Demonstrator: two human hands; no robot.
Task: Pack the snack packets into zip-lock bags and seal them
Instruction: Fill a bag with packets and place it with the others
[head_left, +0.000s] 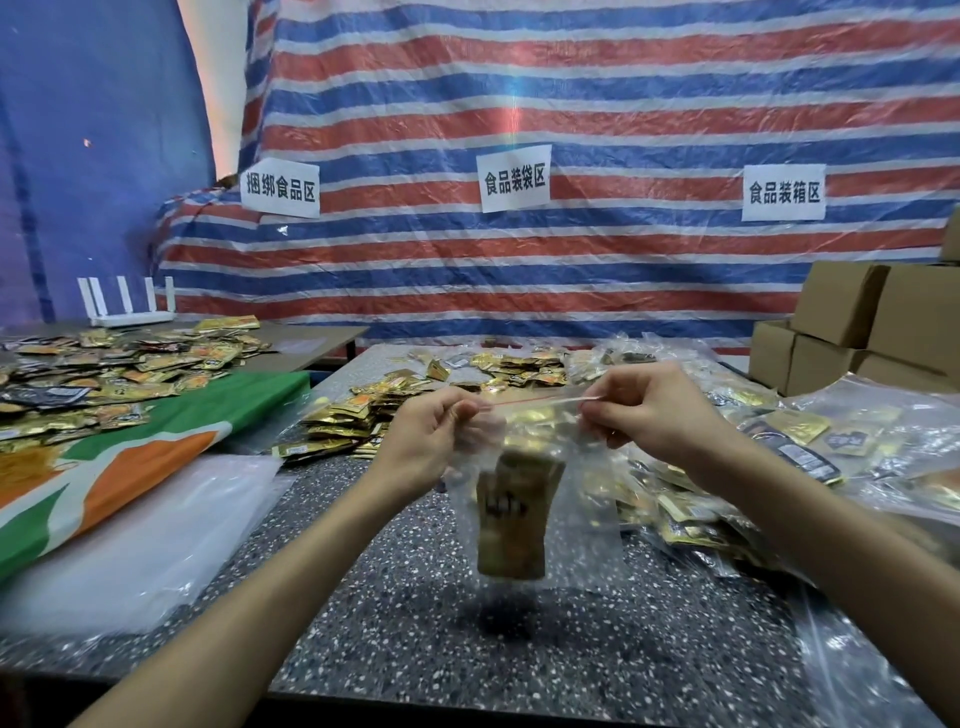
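Note:
A clear zip-lock bag (587, 499) hangs above the speckled table (415, 623), held up by its top strip. Inside it sits a blurred stack of gold snack packets (514, 514). My left hand (431, 436) pinches the left end of the zip strip. At the strip's right end, my right hand (644, 410) pinches it too. The strip is stretched between both hands. Loose gold packets (343, 423) lie in a heap just beyond my left hand.
Filled clear bags (810, 447) pile up on the right. A stack of empty clear bags (140, 540) and a green-orange-white sheet (130, 457) lie on the left. More packets (104, 374) cover the left table. Cardboard boxes (852, 332) stand at the far right.

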